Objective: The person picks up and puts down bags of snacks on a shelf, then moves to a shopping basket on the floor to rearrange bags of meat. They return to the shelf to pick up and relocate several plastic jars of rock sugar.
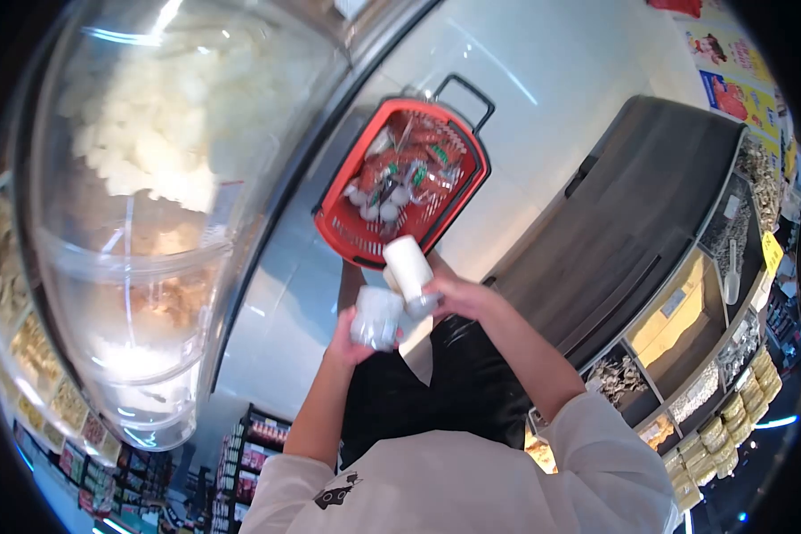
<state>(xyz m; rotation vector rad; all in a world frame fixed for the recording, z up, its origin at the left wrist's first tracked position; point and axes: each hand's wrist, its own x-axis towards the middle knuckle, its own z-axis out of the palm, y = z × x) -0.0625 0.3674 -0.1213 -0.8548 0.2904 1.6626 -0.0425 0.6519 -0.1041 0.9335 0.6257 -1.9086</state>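
My left hand (347,340) is wrapped round a translucent plastic container (377,318) with pale contents; I cannot make out what is inside. My right hand (455,295) grips a white cylinder (408,265) with a greyish lower end, tilted and close beside the container. Both things are held in front of my black trousers, just below a red shopping basket (335,201) on the floor. Inside the basket lie clear packs with reddish contents (433,181) and several white, egg-like round things (389,211).
A curved clear display case (206,84) with pale loose goods stands on the left. To the right is a dark counter (627,191) with bins of dried goods (616,378) and a scoop (732,276). The basket's black handle (465,82) sticks out at its far end.
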